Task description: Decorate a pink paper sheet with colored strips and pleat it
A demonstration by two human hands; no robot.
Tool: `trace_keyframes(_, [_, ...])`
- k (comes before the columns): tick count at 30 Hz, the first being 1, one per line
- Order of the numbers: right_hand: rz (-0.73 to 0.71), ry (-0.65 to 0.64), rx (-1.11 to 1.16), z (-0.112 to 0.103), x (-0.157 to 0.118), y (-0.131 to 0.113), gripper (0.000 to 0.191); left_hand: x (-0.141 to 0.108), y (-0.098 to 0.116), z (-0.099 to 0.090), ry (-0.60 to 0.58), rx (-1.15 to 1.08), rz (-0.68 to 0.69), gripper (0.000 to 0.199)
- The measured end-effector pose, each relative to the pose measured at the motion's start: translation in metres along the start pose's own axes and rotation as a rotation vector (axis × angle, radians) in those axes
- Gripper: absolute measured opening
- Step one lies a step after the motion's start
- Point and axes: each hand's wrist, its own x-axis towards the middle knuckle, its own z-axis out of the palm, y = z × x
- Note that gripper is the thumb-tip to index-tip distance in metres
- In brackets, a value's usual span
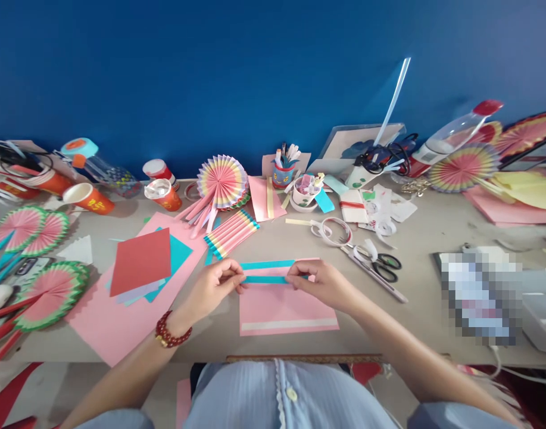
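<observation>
In the head view, my left hand (221, 283) and my right hand (315, 279) pinch the two ends of a narrow blue paper strip (266, 279), stretched level between them. Under it lies a pink paper sheet (286, 305) with a whitish band (290, 325) along its near edge. A second blue strip (268, 265) runs along the sheet's far edge; whether it is stuck down I cannot tell. Pink pleated paper pieces (232, 233) with blue and yellow ends lie just beyond my left hand. To the right of my right hand are scissors (384, 266) and a tape roll (336, 232).
Red and blue papers (141, 262) lie on a large pink sheet (98, 322) to the left. Folded paper fans (222, 182), cups (163, 193) and a pen pot (283, 176) stand along the blue wall. A blurred-out phone (478, 298) lies at the right.
</observation>
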Motion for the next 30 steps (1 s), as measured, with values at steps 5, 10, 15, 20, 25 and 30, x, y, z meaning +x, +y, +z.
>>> trace_keyframes(5, [-0.038,0.118,-0.045,0.013,-0.034,0.002,0.021,-0.015,-0.003,0.012,0.035,0.146,0.068,0.019])
trace_keyframes(10, [-0.051,0.12,-0.108,0.022,-0.052,0.012,0.019,-0.028,-0.008,0.022,-0.033,0.14,-0.031,0.019])
trace_keyframes(15, [-0.047,0.107,-0.161,0.026,-0.063,0.017,0.016,-0.04,-0.015,0.029,-0.047,0.226,-0.061,0.013])
trace_keyframes(20, [-0.013,0.112,-0.201,0.027,-0.063,0.021,0.013,-0.04,-0.018,0.03,0.0,0.305,0.001,0.014])
trace_keyframes(25, [0.006,0.144,-0.237,0.023,-0.05,0.031,0.013,-0.026,-0.023,0.027,0.074,0.367,0.082,0.013])
trace_keyframes(30, [-0.147,0.277,-0.476,0.025,-0.038,0.032,0.019,-0.014,-0.032,0.02,0.163,0.51,0.165,0.014])
